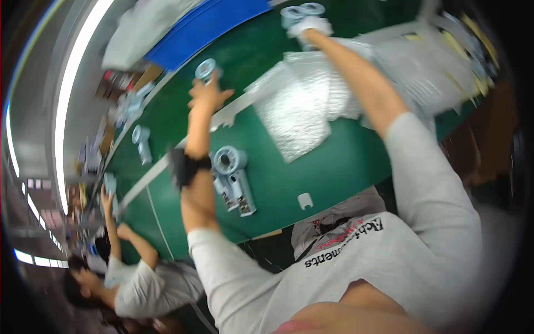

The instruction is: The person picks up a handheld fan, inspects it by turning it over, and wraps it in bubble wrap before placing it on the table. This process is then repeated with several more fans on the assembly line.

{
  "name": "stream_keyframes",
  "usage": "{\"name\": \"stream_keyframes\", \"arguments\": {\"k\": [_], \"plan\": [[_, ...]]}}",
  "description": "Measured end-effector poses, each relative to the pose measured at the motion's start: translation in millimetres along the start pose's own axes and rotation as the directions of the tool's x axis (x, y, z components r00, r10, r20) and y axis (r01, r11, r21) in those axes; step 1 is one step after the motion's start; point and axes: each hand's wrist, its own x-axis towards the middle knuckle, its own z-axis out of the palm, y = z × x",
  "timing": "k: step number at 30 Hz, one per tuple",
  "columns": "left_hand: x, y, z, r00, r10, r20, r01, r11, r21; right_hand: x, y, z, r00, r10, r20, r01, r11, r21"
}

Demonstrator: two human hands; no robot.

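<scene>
My left hand (204, 96) is raised over the green table (311, 172) and holds a pale grey metal part with a ring end (206, 69) by its fingertips. A black band wraps that forearm. My right hand (311, 26) reaches far across the table, looks white and blurred, and is closed on another pale grey part with two ring ends (300, 11). Two more grey ring-headed castings (232, 179) lie side by side on the table just beside my left forearm. Silvery foam sheets (303, 108) are spread under my right arm.
A blue board (207, 25) and white sheet lie at the table's far edge. Stacked pale sheets (428, 61) sit at the right. Another grey part (141, 142) lies left. A second person (130, 278) works at the lower left with raised hands.
</scene>
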Motion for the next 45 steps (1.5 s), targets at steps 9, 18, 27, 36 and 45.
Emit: {"name": "stream_keyframes", "arguments": {"k": [9, 18, 27, 36, 45], "plan": [[1, -30, 19, 0.979, 0.141, -0.144, -0.195, 0.843, -0.501, -12, 12, -68, 0.927, -0.361, -0.104, 0.305, 0.561, 0.769], [-194, -108, 15, 0.874, -0.427, -0.234, 0.18, 0.729, -0.66, -119, -42, -140, 0.613, -0.767, 0.189, 0.03, 0.261, 0.965], [-271, -88, 43, 0.854, -0.478, -0.208, 0.445, 0.876, -0.186, -255, -106, -91, 0.267, -0.866, 0.424, -0.318, 0.336, 0.887], [-252, -65, -12, 0.77, -0.609, -0.192, -0.476, -0.348, -0.808, -385, -128, -20, 0.21, -0.978, 0.023, 0.824, 0.189, 0.534], [-266, -191, 2, 0.872, -0.478, 0.101, -0.229, -0.582, -0.78, -417, -189, 14, -0.077, -0.994, 0.082, 0.589, 0.021, 0.808]]}}
